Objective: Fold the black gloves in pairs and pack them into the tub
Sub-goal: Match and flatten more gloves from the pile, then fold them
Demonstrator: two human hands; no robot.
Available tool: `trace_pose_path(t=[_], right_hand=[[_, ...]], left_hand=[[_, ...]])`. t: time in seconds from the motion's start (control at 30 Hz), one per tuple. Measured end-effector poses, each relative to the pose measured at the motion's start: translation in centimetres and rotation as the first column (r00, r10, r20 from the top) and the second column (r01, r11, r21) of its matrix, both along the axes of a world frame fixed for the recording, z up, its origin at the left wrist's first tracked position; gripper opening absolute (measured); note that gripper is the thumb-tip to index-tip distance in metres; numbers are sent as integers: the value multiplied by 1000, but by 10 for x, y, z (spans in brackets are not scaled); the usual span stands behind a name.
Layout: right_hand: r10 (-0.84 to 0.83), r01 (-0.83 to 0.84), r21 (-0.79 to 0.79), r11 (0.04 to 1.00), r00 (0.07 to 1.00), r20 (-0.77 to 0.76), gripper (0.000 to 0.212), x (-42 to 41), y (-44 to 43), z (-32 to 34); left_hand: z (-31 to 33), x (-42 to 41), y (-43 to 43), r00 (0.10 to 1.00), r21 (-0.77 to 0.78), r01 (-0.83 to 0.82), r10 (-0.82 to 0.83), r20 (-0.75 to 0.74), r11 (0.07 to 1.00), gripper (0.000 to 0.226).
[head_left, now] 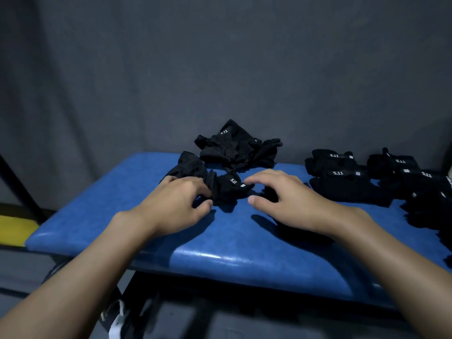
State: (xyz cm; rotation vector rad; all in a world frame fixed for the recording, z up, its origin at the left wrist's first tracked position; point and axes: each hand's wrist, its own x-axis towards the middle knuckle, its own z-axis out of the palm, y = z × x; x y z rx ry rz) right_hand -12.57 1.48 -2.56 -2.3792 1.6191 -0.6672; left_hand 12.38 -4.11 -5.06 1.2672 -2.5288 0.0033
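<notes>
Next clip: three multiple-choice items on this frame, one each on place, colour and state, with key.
1. Where on the bench pad do the folded gloves lie? A. left end B. right end C. near edge
2. The bench pad's colour? A. blue B. red C. green
3. The middle glove is: A. untouched B. lifted high C. gripped by both hands
Key: 1 B, they line the right side; 2 A, plainly blue; 3 C, left hand and right hand both grip it.
</notes>
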Motion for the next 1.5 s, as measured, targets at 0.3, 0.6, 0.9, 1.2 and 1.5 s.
trace_pose_path(t=[0.3, 0.6, 0.9, 1.2, 1.5], right_hand=[[-76, 107, 121, 987, 969, -236, 40, 12, -37, -8], [-48, 68, 109, 992, 982, -182, 38, 19, -25, -6], [-39, 39, 1, 999, 999, -15, 25, 32, -22, -1], [-49, 64, 92, 994, 987, -155, 21, 37, -33, -4], [-38, 71, 155, 985, 979, -201, 31, 44, -40, -12]], left_hand=[[3, -5, 14, 993, 17, -6, 4, 115, 1000, 61], [0, 7, 6, 994, 4, -30, 29, 106, 1000, 46], [4, 15, 19, 999, 69, -21, 19, 26, 997, 33], [2, 21, 14, 995, 63, -103, 104, -1, 993, 33], [-2, 22, 15, 973, 153, -211, 223, -64, 965, 40]])
